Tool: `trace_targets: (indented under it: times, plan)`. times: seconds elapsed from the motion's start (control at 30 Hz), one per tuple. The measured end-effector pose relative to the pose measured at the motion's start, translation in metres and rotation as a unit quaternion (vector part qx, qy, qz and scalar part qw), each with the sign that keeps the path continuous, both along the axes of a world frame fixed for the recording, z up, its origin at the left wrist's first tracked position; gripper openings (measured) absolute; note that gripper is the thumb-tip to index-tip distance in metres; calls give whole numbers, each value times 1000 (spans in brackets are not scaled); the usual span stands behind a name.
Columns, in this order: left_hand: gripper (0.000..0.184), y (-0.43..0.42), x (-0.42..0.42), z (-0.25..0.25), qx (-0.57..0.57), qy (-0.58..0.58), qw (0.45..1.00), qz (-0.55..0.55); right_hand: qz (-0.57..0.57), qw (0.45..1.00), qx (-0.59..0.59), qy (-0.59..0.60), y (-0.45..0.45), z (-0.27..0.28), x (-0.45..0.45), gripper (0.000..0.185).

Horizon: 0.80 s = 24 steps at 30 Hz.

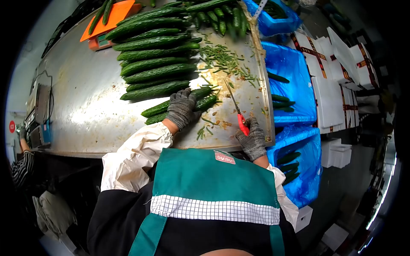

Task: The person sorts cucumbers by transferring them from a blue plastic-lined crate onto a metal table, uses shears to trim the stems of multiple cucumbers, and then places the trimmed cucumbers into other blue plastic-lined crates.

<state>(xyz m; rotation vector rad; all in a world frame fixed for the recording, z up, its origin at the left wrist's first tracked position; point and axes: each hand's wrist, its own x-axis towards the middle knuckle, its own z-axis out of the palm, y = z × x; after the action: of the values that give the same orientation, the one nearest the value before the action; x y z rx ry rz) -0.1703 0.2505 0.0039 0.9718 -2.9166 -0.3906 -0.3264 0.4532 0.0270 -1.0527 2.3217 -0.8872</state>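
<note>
Cucumbers [158, 67]: lying side by side on a steel table [81, 111], just right of an orange scale [106, 21]. With the gloved left hand [182, 110], covering the nearest ones; impossible to tell whether gripping. Further right, lying scattered: green trimmings [217, 53]. With the gloved right hand [253, 143], holding red-handled scissors [241, 121]. At far right, standing beside the table: blue-lined crates [294, 66].

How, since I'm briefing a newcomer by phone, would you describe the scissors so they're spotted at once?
Find the metal table, then its right edge beside the blue-lined crates. Near that edge, the gloved right hand holds the scissors, blades pointing away across the table. Their red handles stand out from the green cucumbers nearby.
</note>
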Motion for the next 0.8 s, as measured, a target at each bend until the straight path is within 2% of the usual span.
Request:
trace_targets:
  times: [0.13, 0.2, 0.23, 0.3, 0.47, 0.53, 0.73, 0.8]
  plan:
    - [57, 3, -7, 1, -15, -21, 1000, -5, 8, 999, 37, -24, 9, 3, -6, 27]
    - [58, 1, -5, -2, -15, -24, 999, -20, 25, 991, 69, -114, 10, 11, -6, 29]
    - [58, 1, -4, -3, -16, -26, 999, -30, 23, 991, 71, -115, 9, 13, -6, 29]
    - [58, 2, -2, -5, -13, -19, 999, -33, 12, 973, 77, -218, 2, 17, -2, 27]
    - [56, 5, 1, -6, -10, 4, 999, -37, 23, 968, 116, -223, -16, 17, 2, 26]
    - [50, 8, 1, -7, -59, 70, 995, -43, 24, 969, 113, -219, -20, 14, 1, 26]
    - [48, 11, 3, -8, -68, 86, 993, -50, 31, 964, 121, -233, -28, 21, -3, 27]
    - [48, 11, 3, -7, -68, 86, 993, -51, 39, 963, 129, -234, -32, 27, -3, 18]
